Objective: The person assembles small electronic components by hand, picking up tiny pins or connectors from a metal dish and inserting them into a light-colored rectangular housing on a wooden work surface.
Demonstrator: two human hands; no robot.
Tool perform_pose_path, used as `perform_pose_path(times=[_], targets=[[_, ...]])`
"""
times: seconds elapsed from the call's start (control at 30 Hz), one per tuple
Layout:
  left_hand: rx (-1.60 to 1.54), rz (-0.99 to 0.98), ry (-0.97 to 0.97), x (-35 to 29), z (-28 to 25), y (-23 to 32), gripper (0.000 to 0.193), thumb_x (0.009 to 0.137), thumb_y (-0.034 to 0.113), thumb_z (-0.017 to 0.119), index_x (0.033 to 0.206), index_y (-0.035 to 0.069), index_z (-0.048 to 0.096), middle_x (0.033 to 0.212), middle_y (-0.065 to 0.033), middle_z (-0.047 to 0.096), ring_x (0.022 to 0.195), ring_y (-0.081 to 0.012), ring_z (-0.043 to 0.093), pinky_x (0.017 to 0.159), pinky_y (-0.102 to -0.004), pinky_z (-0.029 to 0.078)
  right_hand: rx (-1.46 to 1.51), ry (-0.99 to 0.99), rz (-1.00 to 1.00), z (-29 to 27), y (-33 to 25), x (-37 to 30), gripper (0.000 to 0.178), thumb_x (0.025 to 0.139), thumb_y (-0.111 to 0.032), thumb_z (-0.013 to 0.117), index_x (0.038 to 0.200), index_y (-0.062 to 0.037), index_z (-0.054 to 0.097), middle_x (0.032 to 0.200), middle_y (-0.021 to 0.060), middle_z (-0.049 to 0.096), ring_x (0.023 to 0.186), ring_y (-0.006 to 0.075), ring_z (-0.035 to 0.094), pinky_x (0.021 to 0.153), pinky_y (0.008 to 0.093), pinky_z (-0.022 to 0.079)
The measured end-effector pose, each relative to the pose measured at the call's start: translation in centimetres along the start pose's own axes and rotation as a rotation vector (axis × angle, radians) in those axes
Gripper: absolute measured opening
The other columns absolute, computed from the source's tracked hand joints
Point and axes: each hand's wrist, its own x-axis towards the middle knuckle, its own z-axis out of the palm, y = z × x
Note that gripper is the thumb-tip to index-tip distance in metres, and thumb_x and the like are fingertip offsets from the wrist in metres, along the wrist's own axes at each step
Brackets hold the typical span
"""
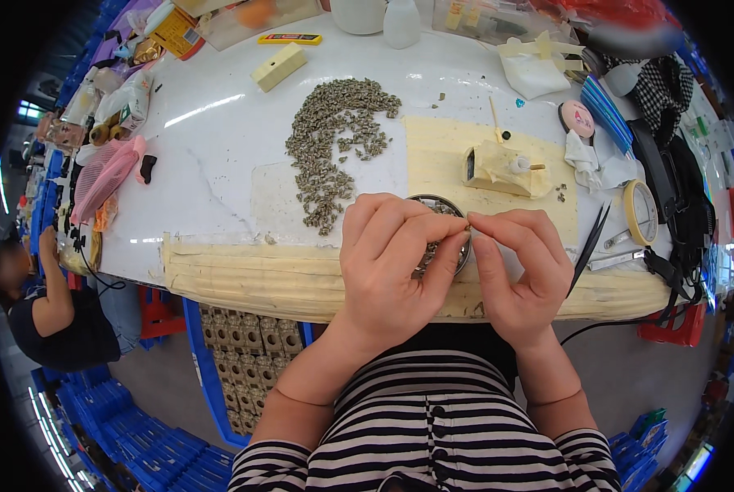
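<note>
My left hand (390,264) and my right hand (524,271) meet fingertip to fingertip over a round dish (442,202) near the table's front edge. Each hand is closed in a pinch. Whatever sits between the fingertips is too small to name. Small metal parts show in the dish, though my left hand covers much of it. Beyond my left hand spreads a large loose pile of small grey metal parts (318,139). To the right of my right hand lie dark tweezers (590,246).
A tape-wrapped block (506,170) stands on yellow paper, with a roll of tape (640,213) farther right. A cream block (279,67) lies behind the pile. Pink mesh (109,180) sits at left. Below the table, a blue crate (207,369) holds metal castings. Another person (59,316) sits at left.
</note>
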Motion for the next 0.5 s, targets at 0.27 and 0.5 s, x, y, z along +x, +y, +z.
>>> perform_pose_path(times=[0.27,0.5], targets=[[-0.012,0.053,0.000,-0.04,-0.03,-0.08,0.018,0.072,-0.001,0.080,0.087,0.005,0.073,0.080,-0.0053,0.064,0.075,-0.0229,0.056,0.067,-0.0321,0.044,0.181,-0.072,0.130,-0.45,0.22,0.06,0.013,0.082,0.002,0.075,0.094,0.0013,0.074,0.086,0.0106,0.069,0.077,0.0198,0.065,0.068,0.0276,0.050],[-0.001,0.023,-0.005,-0.39,0.27,-0.20,0.021,0.070,0.001,0.078,0.088,0.007,0.070,0.082,-0.0044,0.062,0.080,-0.0255,0.056,0.072,-0.0360,0.043,0.058,-0.008,0.018,-0.36,-0.11,-0.19,0.019,0.077,0.002,0.079,0.096,-0.0006,0.075,0.088,0.0093,0.069,0.075,0.0202,0.064,0.066,0.0283,0.050]])
